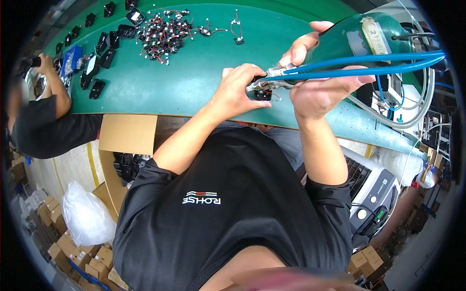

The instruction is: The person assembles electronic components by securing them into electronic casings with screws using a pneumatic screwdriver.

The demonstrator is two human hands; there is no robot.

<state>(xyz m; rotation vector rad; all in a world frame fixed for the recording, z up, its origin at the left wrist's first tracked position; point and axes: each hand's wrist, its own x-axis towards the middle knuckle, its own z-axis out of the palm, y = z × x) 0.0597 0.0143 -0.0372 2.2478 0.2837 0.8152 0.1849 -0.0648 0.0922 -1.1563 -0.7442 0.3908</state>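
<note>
My left hand (238, 91) is closed round a small black plastic housing (263, 95), thumb on its near edge and fingers on its far side. A thin red wire sticks out of the housing's right side. My right hand (315, 87) is closed round a hand tool (279, 80) with a metal head and clear parts, whose tip meets the housing. Two long blue tube-like strips (359, 67) run right from the tool, in front of my right hand; its grip is partly hidden.
Several red-wired small parts (167, 34) lie heaped on the green table (194, 89). Black housings (97, 88) and a blue bin (72, 60) stand left, near another person's arm (56, 85). A dark green machine (349, 41) with hoses is at right. An open carton (128, 135) stands below the table.
</note>
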